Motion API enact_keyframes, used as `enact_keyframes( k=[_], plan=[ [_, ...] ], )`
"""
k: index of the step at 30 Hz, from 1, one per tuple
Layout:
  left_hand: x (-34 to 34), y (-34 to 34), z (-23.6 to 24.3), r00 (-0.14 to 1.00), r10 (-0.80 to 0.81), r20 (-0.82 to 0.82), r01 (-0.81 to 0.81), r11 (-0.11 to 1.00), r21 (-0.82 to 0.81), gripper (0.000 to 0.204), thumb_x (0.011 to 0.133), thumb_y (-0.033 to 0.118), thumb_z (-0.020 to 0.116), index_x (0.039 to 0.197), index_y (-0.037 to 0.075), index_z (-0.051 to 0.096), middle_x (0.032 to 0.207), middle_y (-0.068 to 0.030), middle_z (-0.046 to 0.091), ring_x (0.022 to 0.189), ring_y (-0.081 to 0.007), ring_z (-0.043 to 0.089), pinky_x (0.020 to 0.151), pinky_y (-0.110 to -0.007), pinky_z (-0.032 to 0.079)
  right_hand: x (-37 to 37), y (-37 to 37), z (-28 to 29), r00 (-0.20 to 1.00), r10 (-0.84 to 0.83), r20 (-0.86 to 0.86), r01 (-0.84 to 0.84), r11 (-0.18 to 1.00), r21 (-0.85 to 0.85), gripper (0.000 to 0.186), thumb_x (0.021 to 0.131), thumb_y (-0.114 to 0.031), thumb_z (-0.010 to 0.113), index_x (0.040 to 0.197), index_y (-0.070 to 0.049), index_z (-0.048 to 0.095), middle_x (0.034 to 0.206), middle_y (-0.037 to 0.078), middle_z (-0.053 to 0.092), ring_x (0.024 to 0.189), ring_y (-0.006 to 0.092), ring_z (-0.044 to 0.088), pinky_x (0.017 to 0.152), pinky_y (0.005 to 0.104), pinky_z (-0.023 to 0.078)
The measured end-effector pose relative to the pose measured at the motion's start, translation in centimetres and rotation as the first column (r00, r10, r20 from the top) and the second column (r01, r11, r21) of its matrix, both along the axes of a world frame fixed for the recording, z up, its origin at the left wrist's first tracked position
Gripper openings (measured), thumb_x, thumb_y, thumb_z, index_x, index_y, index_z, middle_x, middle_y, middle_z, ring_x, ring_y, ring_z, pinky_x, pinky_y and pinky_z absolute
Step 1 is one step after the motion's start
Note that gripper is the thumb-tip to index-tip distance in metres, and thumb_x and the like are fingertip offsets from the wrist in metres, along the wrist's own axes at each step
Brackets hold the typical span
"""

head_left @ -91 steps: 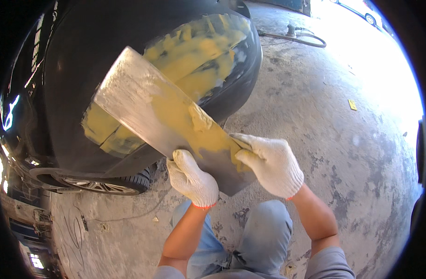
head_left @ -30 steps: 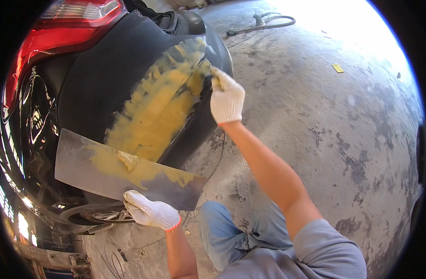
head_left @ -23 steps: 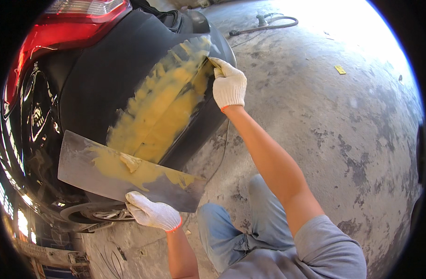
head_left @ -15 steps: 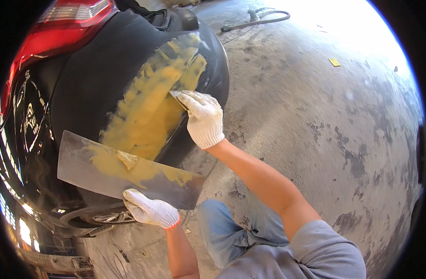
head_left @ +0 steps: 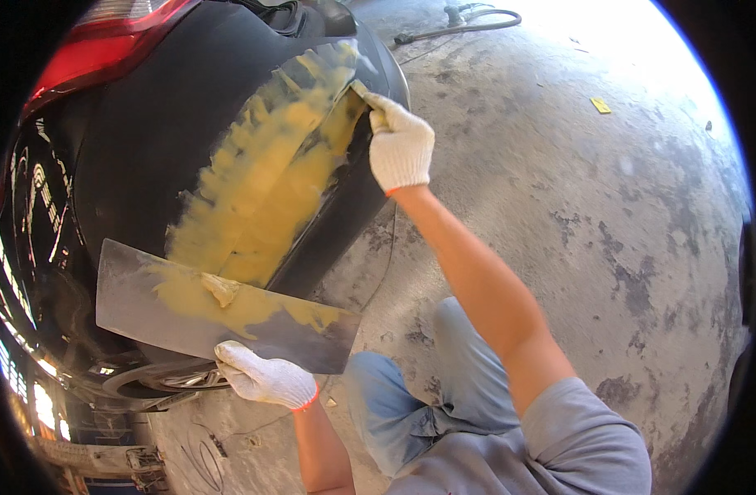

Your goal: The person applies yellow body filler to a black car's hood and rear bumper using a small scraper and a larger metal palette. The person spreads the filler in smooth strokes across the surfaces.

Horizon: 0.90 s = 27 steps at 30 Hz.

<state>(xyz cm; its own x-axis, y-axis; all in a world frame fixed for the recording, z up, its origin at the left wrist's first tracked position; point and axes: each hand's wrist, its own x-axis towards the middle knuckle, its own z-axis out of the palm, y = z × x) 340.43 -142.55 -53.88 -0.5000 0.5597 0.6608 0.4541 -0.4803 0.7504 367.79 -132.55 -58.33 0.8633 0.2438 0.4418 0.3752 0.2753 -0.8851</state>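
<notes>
Yellow body filler [head_left: 258, 194] lies smeared in a broad patch over the black car bumper [head_left: 159, 124]. My gloved right hand [head_left: 401, 142] is closed on a putty knife [head_left: 359, 87], mostly hidden by the fingers; its blade edge meets the patch near the upper right end. My gloved left hand [head_left: 262, 378] grips the lower edge of a flat grey mixing board [head_left: 134, 301], thumb on top and fingers beneath. On the board are a spread of yellow filler and a small lump of it [head_left: 220, 289]. The board is held just below the patch's lower end.
A red tail light [head_left: 97, 58] is above the bumper at upper left. A sander-like tool with a dark hose [head_left: 468, 25] lies on the concrete floor [head_left: 518, 206], and a yellow scrap [head_left: 600, 106] lies to its right. The car's wheel [head_left: 171, 381] shows below the board.
My right hand has moved up and slightly right with the putty knife, along the patch toward its upper end. My left hand and the board have stayed almost in place.
</notes>
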Motion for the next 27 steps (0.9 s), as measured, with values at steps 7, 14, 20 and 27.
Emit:
enact_keyframes(
  k=[7,14,20,27],
  plan=[
    [-0.2,0.4,-0.4,1.0,0.014,0.016,-0.014,0.999,-0.03,0.046,0.115,0.033,0.058,0.108,-0.011,0.067,0.097,-0.012,0.063,0.086,-0.0194,0.054,0.079,-0.035,0.05,-8.2,0.3,-1.6,0.947,-0.246,0.205,0.187,0.944,0.271,0.026,0.09,-0.002,0.075,0.113,-0.01,0.083,0.108,0.01,0.082,0.1,0.0304,0.078,0.089,0.0387,0.06],
    [1.1,0.4,-0.5,0.997,-0.061,0.052,0.064,0.996,-0.059,0.047,0.115,0.032,0.058,0.111,-0.014,0.067,0.097,-0.0179,0.067,0.087,-0.0234,0.059,0.083,-0.037,0.053,-9.1,-6.9,1.0,0.963,0.194,0.188,-0.214,0.973,0.089,0.031,0.092,0.006,0.074,0.119,-0.006,0.081,0.115,0.014,0.081,0.107,0.0291,0.078,0.095,0.0353,0.061],
    [5.7,1.7,-2.0,0.985,-0.138,0.1,0.145,0.987,-0.07,0.049,0.114,0.036,0.057,0.109,-0.012,0.067,0.099,-0.0194,0.067,0.089,-0.0248,0.06,0.083,-0.038,0.053,-8.1,-17.5,2.0,0.69,0.682,0.242,-0.694,0.719,-0.048,0.041,0.094,-0.002,0.079,0.135,-0.007,0.076,0.127,0.013,0.08,0.106,0.0241,0.08,0.094,0.0311,0.061],
    [6.2,2.5,0.6,0.977,-0.095,0.19,0.095,0.995,0.007,0.056,0.114,0.041,0.058,0.116,-0.014,0.068,0.106,-0.017,0.069,0.092,-0.0236,0.06,0.086,-0.038,0.053,-1.9,-11.2,-3.3,0.767,0.612,0.193,-0.526,0.772,-0.358,0.031,0.097,-0.005,0.066,0.124,-0.009,0.079,0.119,0.017,0.079,0.109,0.0336,0.077,0.097,0.0384,0.061]
  ],
)
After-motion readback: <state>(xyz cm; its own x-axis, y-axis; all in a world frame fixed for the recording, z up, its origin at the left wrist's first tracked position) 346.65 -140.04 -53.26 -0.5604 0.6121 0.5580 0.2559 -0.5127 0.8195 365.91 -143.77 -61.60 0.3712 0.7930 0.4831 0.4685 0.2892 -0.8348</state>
